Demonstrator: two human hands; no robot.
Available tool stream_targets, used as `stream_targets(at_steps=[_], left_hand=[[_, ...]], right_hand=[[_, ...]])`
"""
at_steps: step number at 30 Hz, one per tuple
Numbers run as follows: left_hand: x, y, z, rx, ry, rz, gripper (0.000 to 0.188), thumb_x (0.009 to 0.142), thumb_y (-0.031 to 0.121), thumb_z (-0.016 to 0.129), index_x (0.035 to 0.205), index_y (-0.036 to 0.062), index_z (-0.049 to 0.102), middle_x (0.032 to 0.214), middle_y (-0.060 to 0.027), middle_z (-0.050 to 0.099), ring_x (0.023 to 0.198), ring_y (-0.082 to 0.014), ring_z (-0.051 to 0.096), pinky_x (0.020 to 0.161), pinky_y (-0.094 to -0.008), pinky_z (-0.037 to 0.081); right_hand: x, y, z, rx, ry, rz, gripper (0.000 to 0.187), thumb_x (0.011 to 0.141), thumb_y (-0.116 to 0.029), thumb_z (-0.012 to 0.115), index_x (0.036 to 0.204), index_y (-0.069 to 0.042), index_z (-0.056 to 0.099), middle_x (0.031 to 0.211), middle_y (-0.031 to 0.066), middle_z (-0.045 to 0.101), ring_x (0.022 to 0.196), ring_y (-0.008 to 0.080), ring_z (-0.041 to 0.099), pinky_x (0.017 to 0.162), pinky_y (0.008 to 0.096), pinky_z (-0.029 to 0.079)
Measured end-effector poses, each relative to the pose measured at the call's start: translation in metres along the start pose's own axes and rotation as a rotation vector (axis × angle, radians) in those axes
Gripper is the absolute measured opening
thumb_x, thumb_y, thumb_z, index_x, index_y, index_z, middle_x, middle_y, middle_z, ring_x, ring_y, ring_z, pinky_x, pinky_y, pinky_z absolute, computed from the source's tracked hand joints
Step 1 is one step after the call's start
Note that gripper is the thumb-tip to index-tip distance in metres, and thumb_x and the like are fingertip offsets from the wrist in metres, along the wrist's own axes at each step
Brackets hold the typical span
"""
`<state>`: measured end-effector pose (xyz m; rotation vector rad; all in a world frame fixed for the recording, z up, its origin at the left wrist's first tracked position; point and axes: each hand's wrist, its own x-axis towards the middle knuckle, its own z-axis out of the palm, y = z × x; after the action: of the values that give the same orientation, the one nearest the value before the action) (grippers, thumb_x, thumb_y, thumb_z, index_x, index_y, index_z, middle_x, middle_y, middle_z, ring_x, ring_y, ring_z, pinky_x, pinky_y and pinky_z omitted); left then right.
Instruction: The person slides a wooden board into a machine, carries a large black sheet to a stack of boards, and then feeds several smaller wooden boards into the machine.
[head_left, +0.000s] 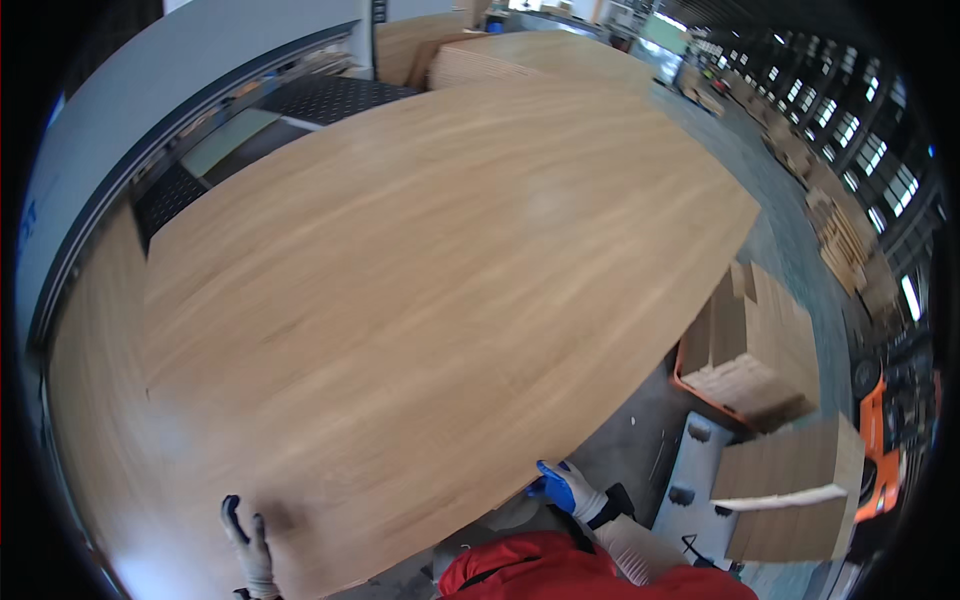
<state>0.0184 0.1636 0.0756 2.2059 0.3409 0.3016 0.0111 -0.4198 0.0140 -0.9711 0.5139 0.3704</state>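
Observation:
A large wood-grain panel [430, 270] stretches across most of the view in front of me. My left hand [250, 552], in a pale glove with dark fingertips, is over the panel's near left part. Its fingers are apart and it holds nothing; a shadow falls on the panel beside it. At the panel's near right edge is my right hand [570, 490], in a pale glove with blue fingers. It grips that edge, and the fingers under the panel are hidden.
A grey machine beam [200, 90] arches over a black perforated bed [335, 97] on the left. Stacked boards [490, 68] stand behind the panel. To the right are a stack of cut boards [770, 340], more board pieces [785, 535], a grey metal plate [690, 490] and an orange vehicle [880, 440].

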Motion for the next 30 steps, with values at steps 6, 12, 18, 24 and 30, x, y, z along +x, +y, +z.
stream_targets(at_steps=[6, 12, 18, 24, 30], left_hand=[[0.054, 0.193, 0.283, 0.05, -0.221, 0.352, 0.054, 0.084, 0.01, 0.069, 0.133, -0.0002, 0.049, 0.143, -0.0222, 0.042, 0.137, -0.0385, 0.036, 0.115, -0.0455, 0.027], [0.064, 0.304, 0.493, 0.497, -0.029, 0.432, 0.062, 0.085, 0.027, 0.073, 0.136, 0.0004, 0.049, 0.141, -0.0217, 0.047, 0.136, -0.0386, 0.036, 0.114, -0.0512, 0.026], [0.052, 0.343, 0.565, 0.786, 0.309, 0.609, 0.049, 0.089, 0.039, 0.068, 0.122, 0.0039, 0.055, 0.126, -0.0185, 0.056, 0.117, -0.0352, 0.052, 0.103, -0.0512, 0.04], [0.044, 0.404, 0.583, 0.982, 0.325, 0.368, 0.053, 0.09, 0.051, 0.065, 0.117, 0.0056, 0.06, 0.122, -0.0192, 0.061, 0.108, -0.0373, 0.059, 0.089, -0.0506, 0.049], [0.073, 0.387, 0.613, 0.834, 0.626, 0.157, 0.041, 0.087, 0.049, 0.066, 0.089, 0.0085, 0.065, 0.093, -0.0161, 0.064, 0.086, -0.0356, 0.061, 0.072, -0.0537, 0.051]], right_hand=[[-0.025, -0.059, -0.06, -0.588, -0.325, -0.069, 0.044, 0.098, -0.044, 0.06, 0.112, -0.003, 0.06, 0.094, 0.0008, 0.062, 0.085, 0.0114, 0.055, 0.078, 0.0287, 0.047], [-0.087, -0.12, -0.273, -0.499, 0.276, -0.138, 0.046, 0.096, -0.045, 0.062, 0.116, -0.004, 0.062, 0.099, 0.0032, 0.066, 0.092, 0.0117, 0.06, 0.085, 0.0242, 0.048], [-0.116, -0.224, -0.496, 0.127, 0.619, -0.167, 0.031, 0.098, -0.027, 0.062, 0.115, 0.0, 0.063, 0.099, 0.0081, 0.068, 0.084, 0.0176, 0.066, 0.075, 0.0284, 0.053], [-0.053, -0.435, -0.6, -0.082, 0.619, -0.369, 0.029, 0.099, -0.023, 0.062, 0.116, 0.0, 0.062, 0.101, 0.0074, 0.067, 0.088, 0.0149, 0.066, 0.077, 0.0269, 0.053], [0.062, -0.62, -0.639, -0.419, 0.398, -0.522, 0.028, 0.099, -0.024, 0.062, 0.115, -0.001, 0.064, 0.103, 0.0044, 0.068, 0.09, 0.0114, 0.063, 0.083, 0.0259, 0.051]])
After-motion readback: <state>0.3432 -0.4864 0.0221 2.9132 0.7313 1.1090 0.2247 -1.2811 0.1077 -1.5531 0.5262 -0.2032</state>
